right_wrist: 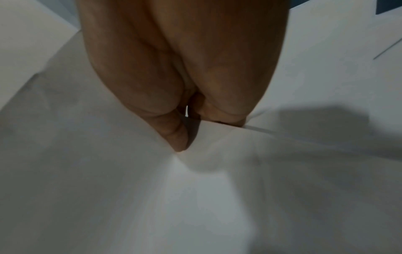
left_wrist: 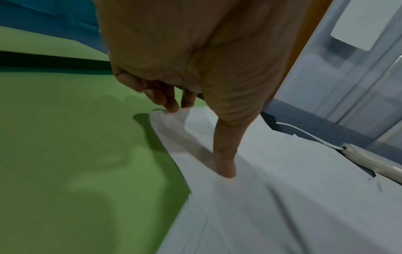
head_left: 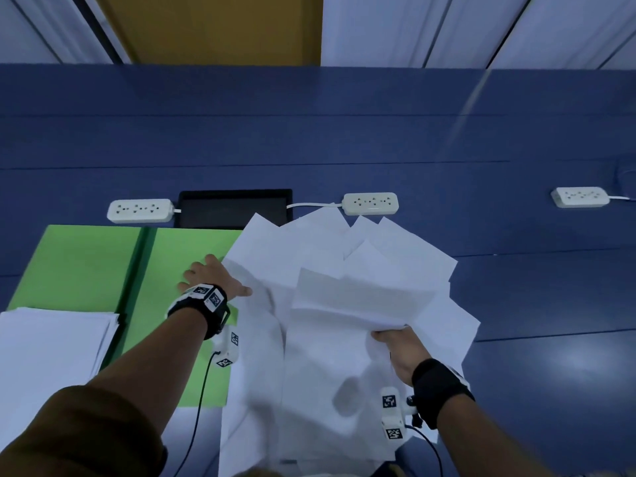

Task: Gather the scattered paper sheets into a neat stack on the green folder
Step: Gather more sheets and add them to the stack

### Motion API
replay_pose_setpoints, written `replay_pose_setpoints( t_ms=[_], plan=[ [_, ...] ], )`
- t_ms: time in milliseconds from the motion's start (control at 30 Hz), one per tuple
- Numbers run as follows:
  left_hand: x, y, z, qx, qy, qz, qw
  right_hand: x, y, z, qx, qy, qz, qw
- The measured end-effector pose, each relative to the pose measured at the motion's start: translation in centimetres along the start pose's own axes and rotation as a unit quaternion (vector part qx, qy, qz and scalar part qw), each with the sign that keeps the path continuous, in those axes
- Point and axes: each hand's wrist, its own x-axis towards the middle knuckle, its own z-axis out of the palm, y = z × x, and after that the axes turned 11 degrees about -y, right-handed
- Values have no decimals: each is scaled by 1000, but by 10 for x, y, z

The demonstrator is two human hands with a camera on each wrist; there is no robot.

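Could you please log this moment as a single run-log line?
left hand: grips edge of fanned paper sheets | right hand: pinch grip on near sheets | green folder: open, small stack on it | gathering underway

No legible text, labels or numbers. Wrist-band tags [head_left: 214,299] carry only black-and-white square code patterns; paper sheets [head_left: 344,304] appear blank.

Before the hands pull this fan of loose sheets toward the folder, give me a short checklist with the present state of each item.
1. Left hand pinching the edge of the scattered white paper sheets: ok.
2. Right hand gripping lifted sheets: ok.
3. Open green folder has bare room: ok.
4. Sheets squared up: not ok, fanned.
5. White power strip clear of the sheets: not ok, corners touch it.
6. Every sheet caught: cannot tell.
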Motion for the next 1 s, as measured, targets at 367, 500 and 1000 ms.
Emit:
replay_pose_setpoints(
  t_ms=[367, 500, 1000],
  plan=[
    [-69, -22, 16, -165, 137, 323, 922, -6, -5, 7, -17, 13, 4, 1000],
    [-121, -30, -1, -203, 35, 444, 872, -11, -5, 9, -2, 4, -11, 1000],
    [-186, 8, -17, -444, -232, 451, 739, -53, -55, -2, -22, -86, -103, 991]
  ],
)
